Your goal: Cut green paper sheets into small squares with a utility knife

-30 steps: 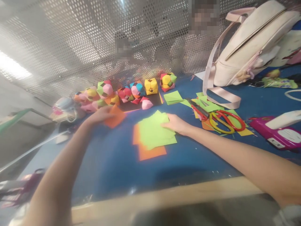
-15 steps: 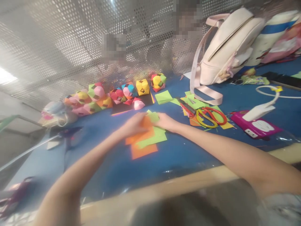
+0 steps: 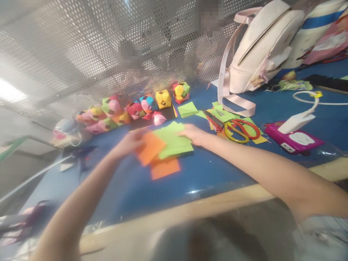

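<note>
My left hand is closed on the edge of an orange paper square, slightly blurred by motion. In my right hand, thumb and fingers pinch the right side of light green paper squares. The orange square overlaps the green ones at their left. Below them on the blue table lies another orange paper piece, partly covered. To the right of my right hand, scissors with red and yellow handles rest on green and yellow paper scraps.
Folded paper balls in several colours stand along the perforated metal screen. A stack of green squares lies near them. At the right are a pale pink backpack and a purple power strip with a white plug.
My left hand has moved left, drawing the orange square away from my right hand. More of the green paper now shows between the hands.
</note>
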`<state>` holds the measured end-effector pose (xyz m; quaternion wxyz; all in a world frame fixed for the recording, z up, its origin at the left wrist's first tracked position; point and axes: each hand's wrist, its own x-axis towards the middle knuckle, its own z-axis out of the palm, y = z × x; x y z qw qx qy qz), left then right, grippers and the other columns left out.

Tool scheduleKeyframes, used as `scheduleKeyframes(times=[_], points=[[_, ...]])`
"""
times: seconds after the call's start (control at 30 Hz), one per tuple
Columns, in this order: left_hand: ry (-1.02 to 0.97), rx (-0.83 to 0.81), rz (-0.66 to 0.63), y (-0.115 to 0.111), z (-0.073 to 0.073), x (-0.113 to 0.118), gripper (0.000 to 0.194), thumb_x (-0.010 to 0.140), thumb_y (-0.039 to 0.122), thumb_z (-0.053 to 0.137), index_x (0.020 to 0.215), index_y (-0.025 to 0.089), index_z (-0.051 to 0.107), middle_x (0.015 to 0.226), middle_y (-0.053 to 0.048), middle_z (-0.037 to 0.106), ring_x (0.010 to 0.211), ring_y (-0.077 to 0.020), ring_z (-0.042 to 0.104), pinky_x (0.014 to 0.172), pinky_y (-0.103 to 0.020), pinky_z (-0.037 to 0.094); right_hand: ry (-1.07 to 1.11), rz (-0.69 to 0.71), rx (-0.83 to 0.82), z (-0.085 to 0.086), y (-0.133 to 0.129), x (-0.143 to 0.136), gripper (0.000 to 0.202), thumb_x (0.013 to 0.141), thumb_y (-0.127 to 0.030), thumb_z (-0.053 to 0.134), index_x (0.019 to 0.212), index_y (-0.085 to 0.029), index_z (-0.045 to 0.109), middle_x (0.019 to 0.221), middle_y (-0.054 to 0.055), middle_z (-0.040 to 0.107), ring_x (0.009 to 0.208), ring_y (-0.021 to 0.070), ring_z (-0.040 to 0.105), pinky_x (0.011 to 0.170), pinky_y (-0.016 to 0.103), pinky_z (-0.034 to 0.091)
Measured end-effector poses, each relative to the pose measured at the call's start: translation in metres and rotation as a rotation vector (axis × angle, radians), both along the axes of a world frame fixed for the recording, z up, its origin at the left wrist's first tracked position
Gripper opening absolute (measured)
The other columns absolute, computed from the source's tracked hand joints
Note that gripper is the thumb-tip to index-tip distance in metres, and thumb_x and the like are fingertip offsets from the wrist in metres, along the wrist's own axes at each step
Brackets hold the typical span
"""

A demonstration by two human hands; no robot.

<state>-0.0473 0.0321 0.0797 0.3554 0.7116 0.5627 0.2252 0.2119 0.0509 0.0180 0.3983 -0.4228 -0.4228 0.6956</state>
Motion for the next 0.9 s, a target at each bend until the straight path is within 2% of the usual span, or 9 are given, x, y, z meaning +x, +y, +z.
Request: scheduleKeyframes(times=[0.17,0.27,0.33,0.4,0.5,0.6,0.7,0.77,0.9], points=[[-0.275,-0.057,0.202,0.004,0.014,-0.037,0.054,0.06,0.023,0.07,0.113,0.022,0.064,0.096,-0.004,0.069,0.082,-0.0183,0.066,0.065,-0.024,0.052,0.064,0.012,-0.055,0.013,0.016,0.018,0.014,0.079,-0.011,0.063,0.093,-0.012,0.064,0.074,0.008,0.073,0.076,0.0203,0.071,0.078,0.036,0.059],[-0.307,-0.123,0.18,0.005,0.007,-0.044,0.054,0.058,0.023,0.073,0.111,0.022,0.066,0.093,-0.005,0.07,0.081,-0.0188,0.066,0.067,-0.025,0.053,0.128,0.02,-0.025,0.023,0.023,0.03,0.013,0.084,-0.014,0.058,0.095,-0.014,0.064,0.078,0.007,0.074,0.084,0.0198,0.071,0.081,0.033,0.059],[-0.27,-0.174,0.098,0.004,-0.004,-0.036,0.054,0.061,0.024,0.072,0.115,0.023,0.065,0.096,-0.005,0.07,0.082,-0.0198,0.067,0.07,-0.028,0.054,0.172,0.002,-0.004,0.028,0.024,0.034,0.014,0.085,-0.014,0.055,0.097,-0.014,0.063,0.079,0.007,0.074,0.086,0.0197,0.071,0.081,0.032,0.06],[-0.146,-0.168,0.028,0.001,-0.018,-0.021,0.053,0.065,0.025,0.069,0.117,0.022,0.064,0.099,-0.006,0.071,0.085,-0.0212,0.067,0.072,-0.031,0.055,0.181,-0.015,0.004,0.031,0.022,0.034,0.016,0.085,-0.014,0.056,0.099,-0.014,0.063,0.079,0.006,0.074,0.086,0.0199,0.071,0.081,0.032,0.06],[0.093,-0.077,-0.124,-0.004,-0.034,0.007,0.047,0.068,0.022,0.063,0.115,0.023,0.067,0.107,-0.006,0.071,0.093,-0.0243,0.066,0.08,-0.036,0.055,0.171,0.043,-0.011,0.033,0.013,0.026,0.018,0.084,-0.017,0.059,0.101,-0.012,0.063,0.082,0.008,0.074,0.086,0.0203,0.071,0.081,0.033,0.059],[0.164,0.109,-0.2,-0.007,-0.038,0.023,0.04,0.072,0.023,0.062,0.111,0.026,0.07,0.119,-0.005,0.068,0.109,-0.0264,0.061,0.097,-0.039,0.048,0.213,0.127,-0.086,0.033,0.001,0.016,0.019,0.086,-0.016,0.056,0.103,-0.011,0.064,0.083,0.008,0.074,0.086,0.0194,0.071,0.082,0.032,0.059],[0.055,0.183,-0.093,-0.008,-0.031,0.022,0.04,0.07,0.034,0.069,0.108,0.021,0.07,0.124,-0.008,0.066,0.121,-0.0315,0.054,0.106,-0.043,0.041,0.245,0.138,-0.178,0.032,-0.008,0.007,0.021,0.085,-0.009,0.053,0.103,-0.012,0.064,0.081,0.007,0.074,0.08,0.018,0.072,0.08,0.032,0.059],[-0.083,0.071,0.035,-0.009,-0.026,0.018,0.049,0.07,0.044,0.071,0.11,0.017,0.068,0.119,-0.011,0.068,0.116,-0.0336,0.059,0.099,-0.045,0.047,0.238,0.126,-0.194,0.03,-0.012,0.003,0.022,0.082,-0.006,0.054,0.101,-0.012,0.064,0.077,0.006,0.074,0.074,0.0177,0.071,0.077,0.033,0.06],[-0.271,-0.19,0.244,-0.017,-0.021,0.011,0.055,0.079,0.058,0.058,0.116,0.018,0.065,0.103,-0.011,0.073,0.098,-0.0303,0.067,0.081,-0.042,0.056,0.136,0.119,-0.135,0.02,-0.016,-0.006,0.013,0.079,-0.005,0.058,0.089,-0.013,0.063,0.071,0.006,0.073,0.068,0.018,0.07,0.072,0.035,0.06]])
